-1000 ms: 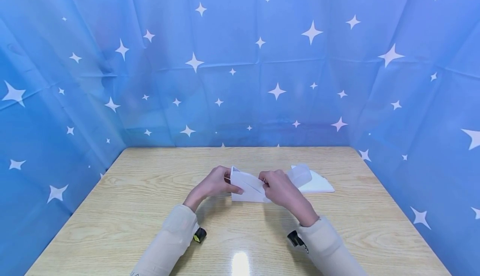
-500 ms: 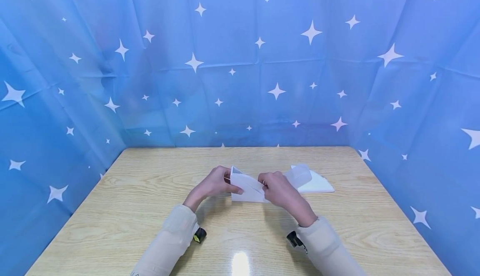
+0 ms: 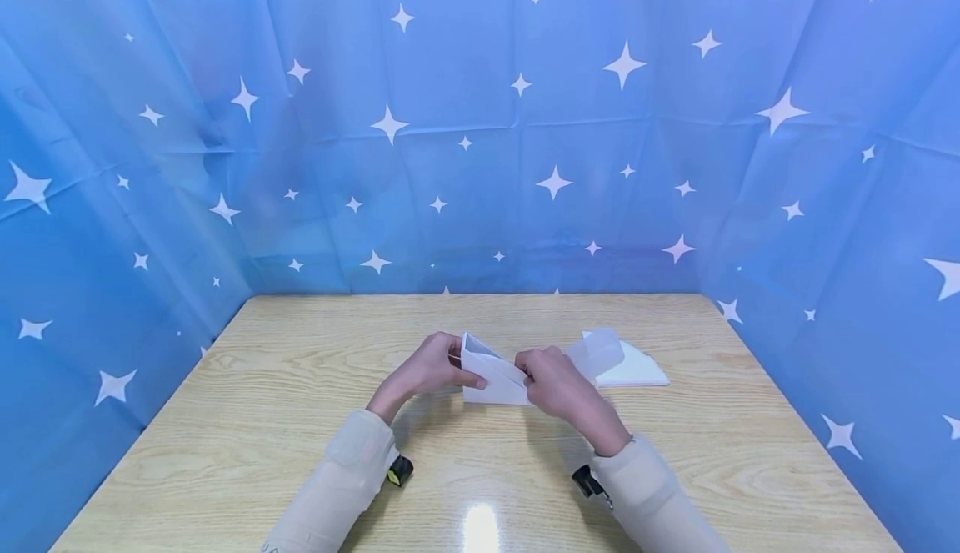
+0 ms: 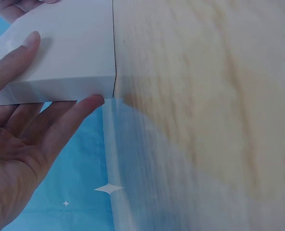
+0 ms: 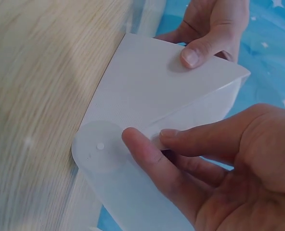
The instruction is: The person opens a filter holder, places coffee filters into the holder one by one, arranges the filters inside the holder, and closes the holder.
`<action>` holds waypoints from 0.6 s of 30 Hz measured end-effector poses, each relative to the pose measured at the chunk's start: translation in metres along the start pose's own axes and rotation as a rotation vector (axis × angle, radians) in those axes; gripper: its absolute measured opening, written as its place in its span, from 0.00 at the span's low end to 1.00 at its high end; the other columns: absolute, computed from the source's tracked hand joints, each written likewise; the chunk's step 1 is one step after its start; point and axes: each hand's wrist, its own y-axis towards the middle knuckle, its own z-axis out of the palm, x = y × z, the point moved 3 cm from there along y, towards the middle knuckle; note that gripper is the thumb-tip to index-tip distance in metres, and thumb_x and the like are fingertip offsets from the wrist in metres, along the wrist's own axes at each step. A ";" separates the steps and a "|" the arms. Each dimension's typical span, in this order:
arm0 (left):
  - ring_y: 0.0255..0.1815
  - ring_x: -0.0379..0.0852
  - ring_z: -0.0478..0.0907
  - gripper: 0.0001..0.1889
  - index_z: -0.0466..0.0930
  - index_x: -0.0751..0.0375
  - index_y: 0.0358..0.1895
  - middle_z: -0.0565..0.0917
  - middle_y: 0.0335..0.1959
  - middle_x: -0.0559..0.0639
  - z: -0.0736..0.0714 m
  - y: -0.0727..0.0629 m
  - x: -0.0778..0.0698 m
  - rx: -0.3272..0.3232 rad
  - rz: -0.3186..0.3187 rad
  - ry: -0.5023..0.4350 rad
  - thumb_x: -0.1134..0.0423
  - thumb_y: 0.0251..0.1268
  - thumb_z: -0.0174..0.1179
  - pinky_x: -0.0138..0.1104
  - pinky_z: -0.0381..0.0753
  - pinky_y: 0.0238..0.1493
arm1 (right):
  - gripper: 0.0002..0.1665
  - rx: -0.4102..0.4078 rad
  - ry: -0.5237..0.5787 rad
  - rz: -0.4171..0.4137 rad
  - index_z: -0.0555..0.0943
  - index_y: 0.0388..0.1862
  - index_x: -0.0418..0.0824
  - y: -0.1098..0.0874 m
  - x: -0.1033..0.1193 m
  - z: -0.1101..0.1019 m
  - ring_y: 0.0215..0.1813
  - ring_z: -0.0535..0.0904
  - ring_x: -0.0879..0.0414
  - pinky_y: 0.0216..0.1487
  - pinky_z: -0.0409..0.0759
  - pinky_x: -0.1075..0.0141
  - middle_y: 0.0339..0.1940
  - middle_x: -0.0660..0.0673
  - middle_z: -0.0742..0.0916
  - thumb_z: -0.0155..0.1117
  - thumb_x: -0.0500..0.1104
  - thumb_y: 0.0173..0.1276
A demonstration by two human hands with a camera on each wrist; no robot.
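White box (image 3: 491, 378) — left fingers (image 4: 68, 122) span it, right fingers (image 5: 205, 138) pinch it.

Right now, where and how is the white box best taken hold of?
Probably take the white box by its tall end, coming from the person's left: that wall is narrow and upright, so the left hand can span it, as now.

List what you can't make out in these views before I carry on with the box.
- Box bottom inside: head view, hidden by its own front.
- Whether the right hand pinches box or flap: right wrist view, its fingers cover the spot.
- Full outline of the white item: head view, partly behind flap.
- Most of right hand: left wrist view, cut off by top edge.
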 end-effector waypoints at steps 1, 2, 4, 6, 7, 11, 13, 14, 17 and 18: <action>0.36 0.42 0.87 0.17 0.88 0.60 0.47 0.91 0.38 0.51 0.000 0.000 0.000 -0.001 0.002 0.000 0.63 0.54 0.79 0.34 0.86 0.37 | 0.17 0.000 0.000 0.002 0.85 0.32 0.39 0.000 0.000 0.000 0.22 0.64 0.58 0.26 0.64 0.68 0.24 0.48 0.84 0.56 0.20 0.61; 0.36 0.42 0.87 0.17 0.88 0.60 0.47 0.91 0.38 0.51 0.000 0.000 0.000 -0.001 0.002 -0.001 0.63 0.55 0.79 0.34 0.86 0.37 | 0.17 0.001 0.002 0.004 0.85 0.32 0.39 0.000 0.000 0.000 0.22 0.64 0.58 0.26 0.64 0.68 0.23 0.48 0.84 0.56 0.20 0.61; 0.36 0.42 0.87 0.17 0.88 0.60 0.47 0.91 0.38 0.51 0.000 -0.001 -0.001 0.000 0.003 -0.004 0.63 0.55 0.79 0.34 0.86 0.37 | 0.16 -0.001 0.001 0.002 0.84 0.31 0.39 0.000 0.000 0.000 0.22 0.63 0.58 0.26 0.64 0.68 0.22 0.49 0.82 0.56 0.21 0.62; 0.36 0.42 0.87 0.17 0.88 0.60 0.48 0.91 0.38 0.51 0.000 0.000 -0.001 0.001 0.004 -0.006 0.63 0.55 0.79 0.34 0.86 0.37 | 0.16 -0.002 0.003 0.003 0.83 0.30 0.39 -0.001 0.001 0.000 0.22 0.62 0.58 0.26 0.63 0.68 0.20 0.49 0.80 0.56 0.21 0.62; 0.36 0.42 0.87 0.17 0.88 0.60 0.48 0.91 0.38 0.51 0.000 0.000 -0.001 0.001 0.004 -0.007 0.63 0.55 0.79 0.34 0.86 0.37 | 0.15 -0.003 0.003 0.003 0.83 0.29 0.39 -0.001 0.001 -0.001 0.22 0.62 0.58 0.26 0.62 0.68 0.20 0.49 0.79 0.57 0.21 0.62; 0.37 0.42 0.87 0.17 0.88 0.59 0.48 0.91 0.39 0.51 0.000 -0.001 -0.001 0.001 -0.004 -0.010 0.63 0.55 0.79 0.34 0.86 0.38 | 0.14 -0.008 0.013 0.023 0.83 0.29 0.39 -0.002 0.002 -0.002 0.21 0.63 0.58 0.25 0.63 0.69 0.20 0.50 0.80 0.59 0.23 0.64; 0.37 0.42 0.87 0.17 0.88 0.59 0.48 0.91 0.39 0.51 -0.001 -0.001 -0.002 0.000 -0.005 -0.011 0.63 0.55 0.79 0.34 0.86 0.38 | 0.13 -0.014 0.015 0.035 0.84 0.30 0.39 -0.002 0.002 -0.003 0.21 0.64 0.58 0.24 0.64 0.69 0.20 0.50 0.81 0.61 0.24 0.64; 0.37 0.42 0.87 0.17 0.88 0.59 0.48 0.91 0.39 0.51 -0.001 -0.002 -0.002 0.000 -0.005 -0.010 0.63 0.55 0.79 0.34 0.86 0.38 | 0.12 -0.014 0.016 0.044 0.85 0.32 0.39 -0.002 0.002 -0.004 0.21 0.66 0.58 0.24 0.65 0.69 0.21 0.50 0.83 0.62 0.25 0.65; 0.37 0.42 0.87 0.17 0.88 0.59 0.48 0.91 0.39 0.52 0.000 -0.001 -0.001 0.000 0.000 -0.011 0.63 0.55 0.79 0.34 0.86 0.38 | 0.10 -0.009 0.018 0.075 0.86 0.35 0.38 -0.002 0.003 -0.006 0.23 0.71 0.57 0.25 0.69 0.67 0.25 0.47 0.86 0.64 0.26 0.65; 0.37 0.42 0.87 0.17 0.88 0.59 0.48 0.91 0.40 0.52 0.000 -0.001 -0.001 0.000 0.003 -0.010 0.63 0.55 0.79 0.34 0.86 0.38 | 0.09 -0.006 0.020 0.084 0.86 0.36 0.38 -0.002 0.004 -0.008 0.24 0.73 0.57 0.26 0.70 0.67 0.27 0.46 0.87 0.65 0.26 0.64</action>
